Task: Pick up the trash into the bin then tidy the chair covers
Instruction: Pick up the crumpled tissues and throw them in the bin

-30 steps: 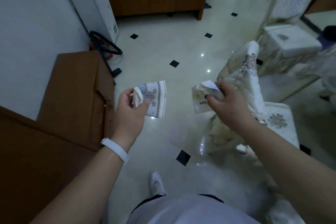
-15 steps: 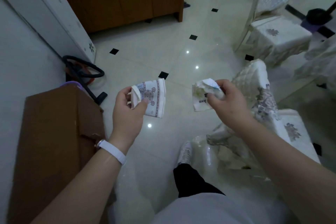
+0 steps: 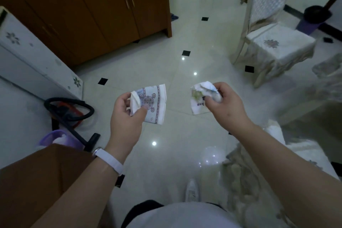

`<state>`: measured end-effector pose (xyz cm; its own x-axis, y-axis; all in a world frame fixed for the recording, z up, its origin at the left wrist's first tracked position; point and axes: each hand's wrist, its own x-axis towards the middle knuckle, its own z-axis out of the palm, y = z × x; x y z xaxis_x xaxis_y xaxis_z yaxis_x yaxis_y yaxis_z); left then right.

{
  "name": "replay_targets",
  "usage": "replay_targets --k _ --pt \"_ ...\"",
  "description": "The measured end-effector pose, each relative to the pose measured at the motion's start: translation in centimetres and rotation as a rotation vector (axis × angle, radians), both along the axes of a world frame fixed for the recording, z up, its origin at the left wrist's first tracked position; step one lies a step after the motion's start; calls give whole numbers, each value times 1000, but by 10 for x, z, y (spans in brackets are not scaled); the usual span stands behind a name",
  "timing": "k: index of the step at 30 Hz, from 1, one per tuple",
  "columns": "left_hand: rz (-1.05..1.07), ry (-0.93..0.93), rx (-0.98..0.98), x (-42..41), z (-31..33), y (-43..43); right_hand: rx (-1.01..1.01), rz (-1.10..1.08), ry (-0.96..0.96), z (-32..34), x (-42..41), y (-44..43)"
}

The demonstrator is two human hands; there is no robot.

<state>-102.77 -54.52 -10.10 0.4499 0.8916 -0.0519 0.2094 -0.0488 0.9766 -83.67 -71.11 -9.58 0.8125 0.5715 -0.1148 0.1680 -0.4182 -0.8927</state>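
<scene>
So the trash is two bits of paper, both held up over the floor (image 3: 185, 131) in the middle of the frame. The left hand (image 3: 127, 116) has a folded napkin (image 3: 154, 103), white with a purple-ish border and a round motif. Thumb and fingers (image 3: 143, 112) pinch it at its left edge, where a corner is rolled over. The right hand (image 3: 225, 105) has a scrunched wrapper (image 3: 200, 96), white with a green smudge and a line of small print I can't read, and its fingers are curled around the crumpled top so the flat part hangs below. The hands are well apart, not touching. A purple bin (image 3: 48, 138) with something white in it sits in the lower left, beside a black hose (image 3: 70, 103) and half hidden by a brown cupboard (image 3: 37, 181). Compared to half a second ago, both grips look the same, but the view has swung. More of the bin shows now, the covered chair (image 3: 275, 44) in the upper right sits lower and looks bigger, and the rumpled cover (image 3: 246, 190) has slid to the lower right corner. The shoe (image 3: 192, 189) is now near the bottom centre.
</scene>
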Motion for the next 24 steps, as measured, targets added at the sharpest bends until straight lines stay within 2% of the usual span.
replay_targets --k 11,18,24 --pt "-110 -24 -13 128 -21 169 -78 -193 -37 -18 101 124" --pt "-254 -54 -58 222 -18 305 -139 -286 -97 9 164 237" --pt "-394 -56 -73 306 -9 376 -137 -400 -118 13 213 291"
